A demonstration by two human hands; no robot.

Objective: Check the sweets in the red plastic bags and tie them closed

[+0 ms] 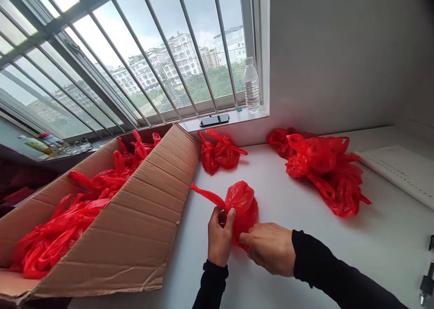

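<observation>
A red plastic bag (241, 200) lies on the white table in front of me, puffed up at the top, with a twisted tail sticking out to the left. My left hand (221, 234) pinches the bag at the base of that tail, thumb against fingers. On the bag's lower right side, my right hand (269, 248) grips the red plastic with curled fingers. Part of the bag is hidden behind both hands. What the bag contains cannot be made out.
An open cardboard box (135, 227) full of red bags stands at left. Two knotted red bags (222, 153) sit by the wall, and a red bag pile (322, 168) lies at right near a white sheet (400, 168). The sill holds a water bottle (251, 87) and a phone (214, 120).
</observation>
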